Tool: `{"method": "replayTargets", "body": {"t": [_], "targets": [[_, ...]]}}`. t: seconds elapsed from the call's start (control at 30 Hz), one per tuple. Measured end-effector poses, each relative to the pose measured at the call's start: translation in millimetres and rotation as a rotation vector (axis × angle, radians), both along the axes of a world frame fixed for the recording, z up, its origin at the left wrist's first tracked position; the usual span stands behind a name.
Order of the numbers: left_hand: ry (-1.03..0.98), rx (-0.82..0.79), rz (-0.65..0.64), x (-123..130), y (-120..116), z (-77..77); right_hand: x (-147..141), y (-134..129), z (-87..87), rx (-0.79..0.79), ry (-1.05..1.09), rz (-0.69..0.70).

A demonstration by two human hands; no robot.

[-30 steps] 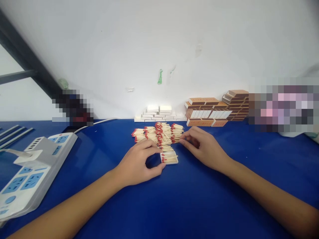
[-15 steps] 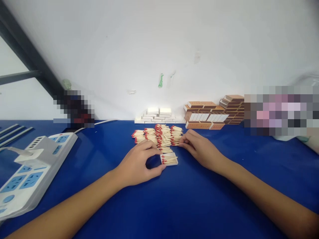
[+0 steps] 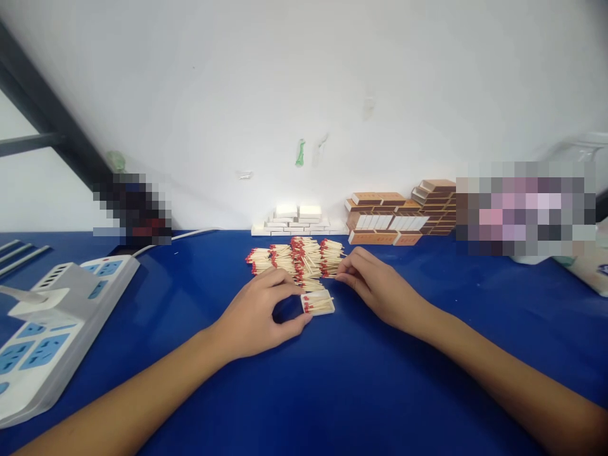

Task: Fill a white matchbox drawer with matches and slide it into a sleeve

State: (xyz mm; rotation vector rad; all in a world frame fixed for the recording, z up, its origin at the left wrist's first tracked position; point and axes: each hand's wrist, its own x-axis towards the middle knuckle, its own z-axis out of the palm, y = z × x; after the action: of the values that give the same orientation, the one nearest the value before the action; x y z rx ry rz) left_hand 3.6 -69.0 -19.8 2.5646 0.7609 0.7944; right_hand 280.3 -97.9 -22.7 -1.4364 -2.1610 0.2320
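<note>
A small white matchbox tray (image 3: 325,310) rests on the blue table with several red-tipped matches (image 3: 314,305) lying in it. My left hand (image 3: 261,310) grips its left end between thumb and fingers. Just behind the tray spreads a pile of loose matches (image 3: 306,256), laid in rough bundles, most red heads toward the left. At the pile's right edge, my right hand (image 3: 368,278) is closed in a pinch, fingertips on the ends of matches in the rightmost bundle. How many it pinches is hidden by the fingers.
White matchbox trays (image 3: 292,221) are stacked against the wall. To their right stand stacked brown matchboxes (image 3: 384,221). A white power strip (image 3: 71,335) with a plug and cable lies at the left. Blurred items (image 3: 527,209) sit at the far right.
The view has turned slightly to the right, so everything appears shifted a little left. Both hands keep nearly the same places at the tray and the pile.
</note>
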Motion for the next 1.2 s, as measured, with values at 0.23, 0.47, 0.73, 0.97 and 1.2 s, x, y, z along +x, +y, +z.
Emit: {"method": "replayTargets", "body": {"t": [0.23,0.47,0.73,0.97,1.2], "targets": [[-0.011,0.008,-0.002,2,0,-0.5,-27,-22,2.2,-0.002,0.051,0.118],[-0.004,0.006,-0.005,1,-1,-0.9,-27,-24,1.4,0.028,0.086,0.130],[-0.004,0.007,-0.020,2,-2,0.1,-28,-25,2.4,-0.001,0.107,0.172],[-0.006,0.007,-0.013,2,-2,-0.1,-24,-26,5.9,-0.033,0.070,0.166],[-0.007,0.012,-0.012,2,-3,0.7,-22,-22,3.4,-0.029,0.146,0.099]]}}
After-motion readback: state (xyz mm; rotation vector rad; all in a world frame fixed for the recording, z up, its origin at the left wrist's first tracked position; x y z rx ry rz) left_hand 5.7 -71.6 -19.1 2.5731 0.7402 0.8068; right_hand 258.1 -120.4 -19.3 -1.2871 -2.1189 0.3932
